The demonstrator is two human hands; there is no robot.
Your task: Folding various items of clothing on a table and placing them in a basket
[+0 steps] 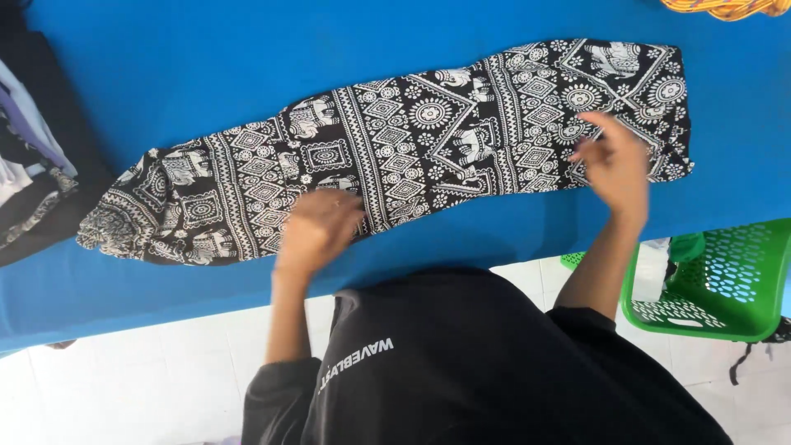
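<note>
Both arms outstretched — left grip (pixel 317 227), right grip (pixel 614 161) — palms down.

light: bright, even | shadows: soft, faint | blur: both hands motion-smeared | glare: none

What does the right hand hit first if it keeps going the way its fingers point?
Only more of the patterned trousers: the right hand already rests on them, fingers pointing up-left along the cloth. Past that, bare blue table, as far as visible.

Likely a garment-folding or laundry workspace. Long desk (pixel 165 74) covered in blue, stacked folded clothes (pixel 29 156) at its left end, patterned trousers (pixel 395 148) spread flat. White tiled floor (pixel 124 371) near; green plastic basket (pixel 725 280) at right.
</note>
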